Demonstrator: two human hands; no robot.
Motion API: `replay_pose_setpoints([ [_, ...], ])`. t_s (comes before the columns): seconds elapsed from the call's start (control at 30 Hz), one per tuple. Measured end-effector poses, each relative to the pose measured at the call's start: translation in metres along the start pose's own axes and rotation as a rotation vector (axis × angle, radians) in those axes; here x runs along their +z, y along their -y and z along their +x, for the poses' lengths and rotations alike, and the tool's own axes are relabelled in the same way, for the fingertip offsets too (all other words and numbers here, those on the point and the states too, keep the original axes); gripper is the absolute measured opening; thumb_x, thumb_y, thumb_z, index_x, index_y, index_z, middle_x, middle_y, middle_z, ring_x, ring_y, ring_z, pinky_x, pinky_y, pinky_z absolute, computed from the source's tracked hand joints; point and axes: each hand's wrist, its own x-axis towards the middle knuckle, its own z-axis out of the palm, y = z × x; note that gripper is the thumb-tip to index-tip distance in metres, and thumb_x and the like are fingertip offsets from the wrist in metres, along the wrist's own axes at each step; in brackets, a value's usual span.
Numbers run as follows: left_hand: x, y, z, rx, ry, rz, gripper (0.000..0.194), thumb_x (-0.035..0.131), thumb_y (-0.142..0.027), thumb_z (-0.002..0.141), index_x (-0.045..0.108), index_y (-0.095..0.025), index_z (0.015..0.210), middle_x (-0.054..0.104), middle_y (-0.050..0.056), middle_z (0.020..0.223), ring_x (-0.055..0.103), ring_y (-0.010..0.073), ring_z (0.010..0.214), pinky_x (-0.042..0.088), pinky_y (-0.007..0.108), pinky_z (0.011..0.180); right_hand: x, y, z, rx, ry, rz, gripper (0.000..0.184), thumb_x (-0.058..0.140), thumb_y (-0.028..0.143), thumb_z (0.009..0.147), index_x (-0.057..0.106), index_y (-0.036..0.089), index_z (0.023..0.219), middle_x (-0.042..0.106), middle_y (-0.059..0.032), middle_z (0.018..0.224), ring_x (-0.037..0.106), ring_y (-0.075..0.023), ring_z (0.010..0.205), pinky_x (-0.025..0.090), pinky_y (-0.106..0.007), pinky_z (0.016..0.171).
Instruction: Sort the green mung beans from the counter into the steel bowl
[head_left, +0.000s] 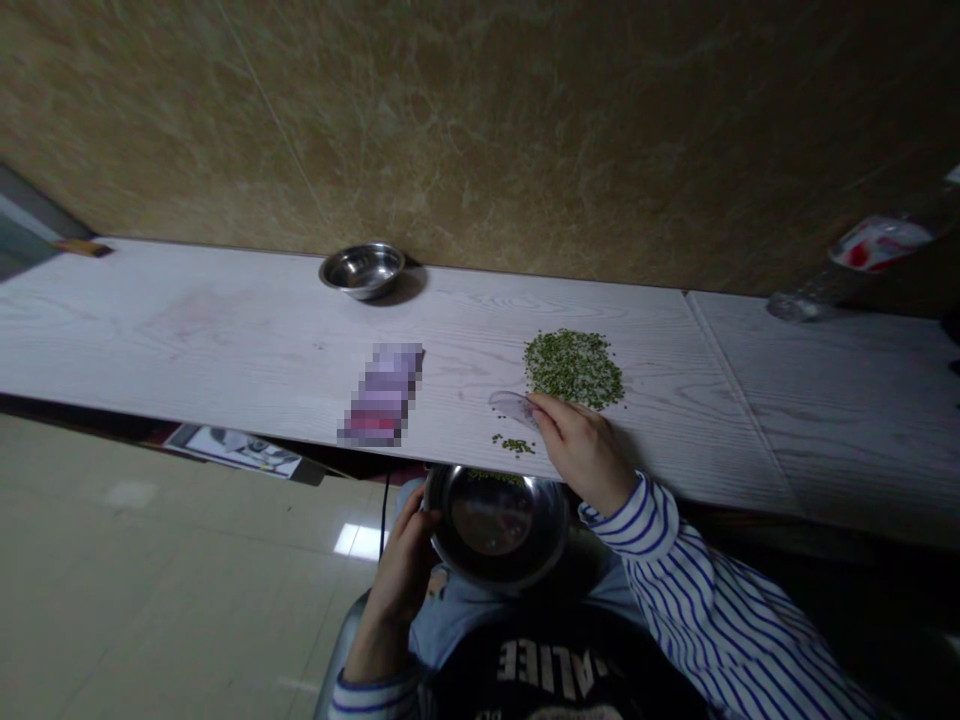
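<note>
My right hand [589, 450] pinches a clear scraper [510, 405] between thumb and fingertips, its free end pointing to the left, low over the table [255, 350]. It looks thin, light and a little bendy, so I judge the pinch at its end is the right hold: firm enough to stop it twisting, not so hard that it creases.

My left hand [405, 550] is closed on the rim of the bowl [495, 525], which sits over my lap just under the table's edge. The metal seems stiff and smooth, perhaps slippery, and the rim is the surest place to grip; how my fingers lie beneath, I cannot tell.

Most of the green beans [574, 365] spread just beyond my right hand; a small patch [514, 445] lies just left of it, near the edge. More show inside the bowl. They look hard, light and apt to roll, easier to sweep than to pick up singly.
</note>
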Motion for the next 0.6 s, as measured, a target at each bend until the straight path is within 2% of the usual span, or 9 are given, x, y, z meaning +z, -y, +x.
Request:
replay_pose_setpoints([
  [0.17, -0.0055, -0.0034, 0.001, 0.004, -0.031, -0.036, 0.054, 0.072, -0.027, 0.068, 0.067, -0.021, 0.121, 0.074, 0.005, 0.098, 0.066, 0.0271, 0.096, 0.052, 0.034, 0.08, 0.0011, -0.003, -0.0013, -0.004, -0.005, 0.039, 0.03, 0.051, 0.015, 0.097, 0.074, 0.02, 0.116, 0.08, -0.0093, 0.105, 0.075, -0.0215, 0.09, 0.059, -0.034, 0.084],
  [0.6, -0.0098, -0.0031, 0.0017, 0.019, -0.017, -0.074, 0.05, 0.074, -0.028, 0.071, 0.066, -0.021, 0.12, 0.075, 0.006, 0.108, 0.067, 0.0262, 0.101, 0.052, 0.031, 0.078, -0.0064, 0.0054, -0.0062, -0.076, 0.053, 0.065, 0.029, 0.052, 0.008, 0.096, 0.073, 0.02, 0.111, 0.08, -0.0078, 0.1, 0.074, -0.0205, 0.089, 0.06, -0.035, 0.083],
])
